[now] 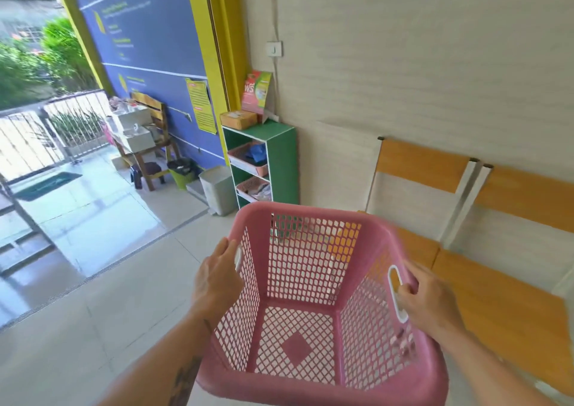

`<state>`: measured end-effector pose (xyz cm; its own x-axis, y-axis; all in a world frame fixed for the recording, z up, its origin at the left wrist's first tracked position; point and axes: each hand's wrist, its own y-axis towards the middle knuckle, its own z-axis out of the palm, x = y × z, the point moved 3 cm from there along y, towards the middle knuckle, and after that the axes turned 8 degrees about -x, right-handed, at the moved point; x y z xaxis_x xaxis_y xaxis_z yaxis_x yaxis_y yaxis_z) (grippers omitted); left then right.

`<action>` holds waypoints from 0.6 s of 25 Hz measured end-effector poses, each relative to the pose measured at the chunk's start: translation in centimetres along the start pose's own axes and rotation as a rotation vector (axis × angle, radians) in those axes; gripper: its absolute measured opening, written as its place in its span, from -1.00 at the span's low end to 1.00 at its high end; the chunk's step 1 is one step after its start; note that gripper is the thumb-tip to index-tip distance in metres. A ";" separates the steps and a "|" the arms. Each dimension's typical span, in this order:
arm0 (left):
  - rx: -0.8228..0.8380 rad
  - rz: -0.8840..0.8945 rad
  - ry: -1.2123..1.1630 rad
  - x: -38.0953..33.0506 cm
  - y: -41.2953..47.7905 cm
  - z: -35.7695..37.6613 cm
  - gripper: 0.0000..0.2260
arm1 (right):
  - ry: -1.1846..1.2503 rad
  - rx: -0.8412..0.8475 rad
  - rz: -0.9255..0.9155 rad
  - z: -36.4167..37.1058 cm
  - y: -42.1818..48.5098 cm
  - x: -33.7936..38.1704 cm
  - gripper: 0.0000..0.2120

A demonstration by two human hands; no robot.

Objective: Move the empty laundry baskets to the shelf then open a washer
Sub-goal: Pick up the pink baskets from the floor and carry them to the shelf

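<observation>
Pink laundry basket hangs in the air in front of the person, empty, its mesh floor showing tile beneath, tipped a little toward the camera. The left hand clasps the left rim at the handle slot; the right hand hooks its fingers through the white-edged slot on the right wall. Both hands are clenched on the basket.

Ahead stands the green shelf, and its two visible compartments each already hold a smaller pink tray, while a cardboard box and a leaning packet sit on top. The carried basket looks wider than those openings, so forcing it in could jam it or knock the box off. The grey bin just beside the shelf and the wooden bench on the right narrow the approach; a swinging corner might clip either.
</observation>
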<state>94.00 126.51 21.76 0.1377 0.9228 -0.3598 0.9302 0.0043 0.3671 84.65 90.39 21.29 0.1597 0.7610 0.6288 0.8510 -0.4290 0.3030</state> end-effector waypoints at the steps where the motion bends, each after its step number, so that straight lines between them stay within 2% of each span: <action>1: 0.006 -0.017 0.023 0.8 2.0 0.9 -0.44 | 0.000 0.019 -0.005 1.8 2.1 0.3 -0.59; 6: -0.001 -0.042 0.055 3.4 12.5 3.6 -0.45 | 0.004 0.095 0.029 8.7 12.6 2.8 -0.59; 9: 0.007 -0.043 0.077 4.6 18.2 5.3 -0.52 | 0.012 0.096 0.021 11.2 17.8 4.5 -0.69; 13: 0.042 -0.011 0.050 6.7 27.1 9.3 -0.53 | -0.016 0.074 0.023 15.7 24.1 6.0 -0.53; 15: 0.066 0.019 0.013 7.8 31.9 11.8 -0.58 | -0.040 0.049 0.054 18.6 26.9 6.4 -0.53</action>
<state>128.73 129.29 20.52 0.1518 0.9273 -0.3421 0.9478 -0.0383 0.3167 117.87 92.75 20.17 0.2253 0.7568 0.6136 0.8640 -0.4462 0.2331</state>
